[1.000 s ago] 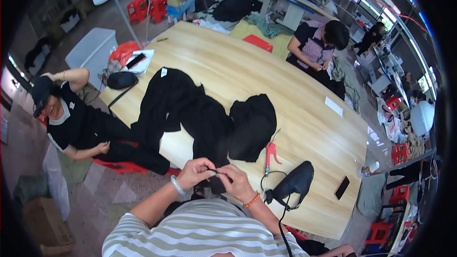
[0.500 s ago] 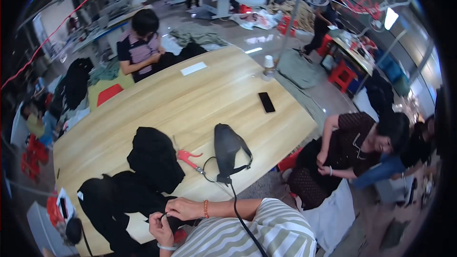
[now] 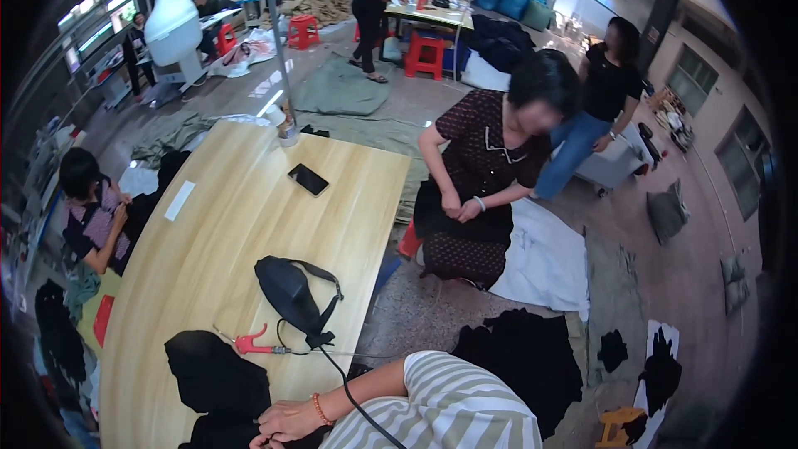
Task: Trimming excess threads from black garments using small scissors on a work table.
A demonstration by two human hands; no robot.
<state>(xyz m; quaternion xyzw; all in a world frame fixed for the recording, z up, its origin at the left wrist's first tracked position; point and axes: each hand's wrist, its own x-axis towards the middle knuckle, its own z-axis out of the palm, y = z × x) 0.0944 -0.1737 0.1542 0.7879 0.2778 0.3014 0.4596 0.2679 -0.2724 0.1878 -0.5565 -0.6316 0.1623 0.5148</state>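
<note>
At the table's near edge, my right hand (image 3: 287,422), a beaded bracelet on its wrist, has its fingers curled down and closed on black cloth (image 3: 218,374). The lower frame edge cuts off the fingertips and part of the cloth. My left hand is out of sight. Beyond the cloth lies a red air blow gun (image 3: 253,341) with a thin metal nozzle. Right of that rests a black sling bag (image 3: 287,293) with a looped strap. A black cord (image 3: 347,391) runs from beside the bag across my right forearm.
The wooden table (image 3: 208,258) also carries a phone (image 3: 308,180), a bottle (image 3: 288,131) and a white strip (image 3: 179,201). A seated person (image 3: 482,150) works at the right, another (image 3: 96,216) at the left. Black fabric (image 3: 519,370) lies on the floor.
My view has swung to the right, so the table sits further left and more floor shows. My left hand has left the picture. My right hand stays at the black cloth.
</note>
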